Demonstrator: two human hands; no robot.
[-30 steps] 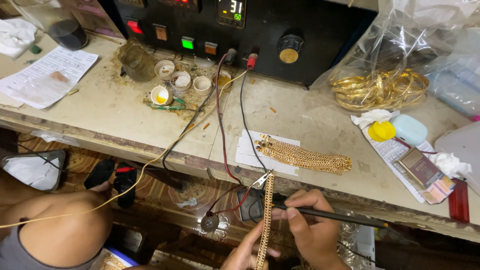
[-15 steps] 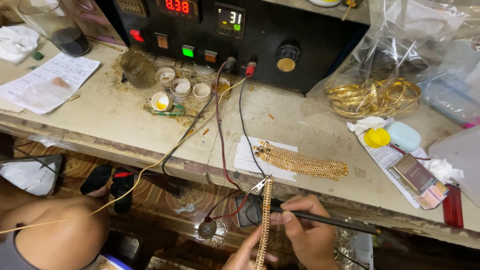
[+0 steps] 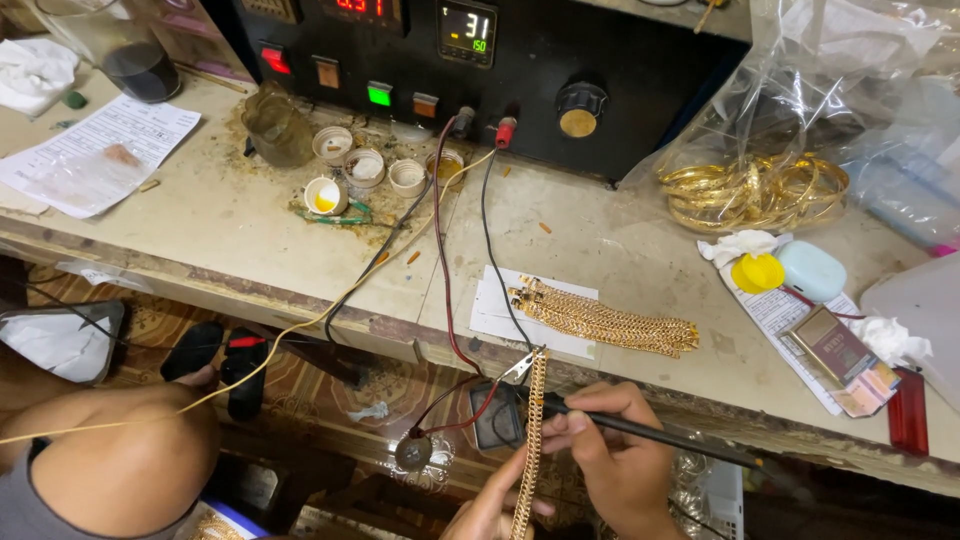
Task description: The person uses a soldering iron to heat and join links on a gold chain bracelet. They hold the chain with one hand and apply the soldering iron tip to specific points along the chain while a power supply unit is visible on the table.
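Lower centre of frame: left hand (image 3: 492, 510) fingers pinch one gold chain (image 3: 528, 440) hanging from a clip (image 3: 520, 366). The chain looks limp, light and delicate; grip it by the edges. To its right, right hand (image 3: 610, 455) fingers press around one black pen tool (image 3: 650, 435). A second chain (image 3: 605, 320) lies on the desk (image 3: 620, 240).

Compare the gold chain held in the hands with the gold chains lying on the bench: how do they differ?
The held chain hangs upright as a single strand; the bench chains lie flat, several bunched together on white paper. A clip grips the held chain's top end; the bench chains lie free. Both are gold-coloured with similar woven links.
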